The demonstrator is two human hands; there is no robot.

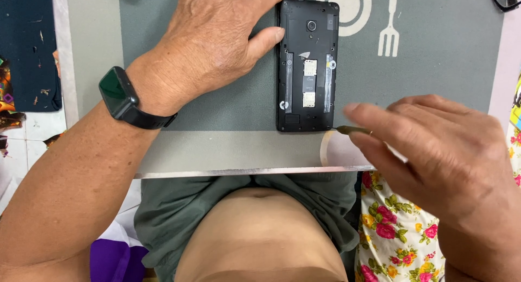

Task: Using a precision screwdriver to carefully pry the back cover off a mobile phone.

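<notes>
While the dark cloth lies at the far left edge, the left hand rests palm down on the grey mat, with a black smartwatch on the wrist; the fingers are loosely spread and flat, gripping nothing, and the thumb tip touches the left side of the phone; the phone is black, back cover off, lying flat near the centre of the mat, approx. at the mat's near edge; its long axis runs away from the person, with the camera lens end pointing far and the bottom end pointing toward the body; white card slots show in its middle. Right of the phone's bottom corner, a thin metal tool lies almost horizontal, its tip pointing left and nearly touching that corner; the right hand pinches it btw. thumb and fingers, other fingers half curled. Below right is a flowered fabric.
</notes>
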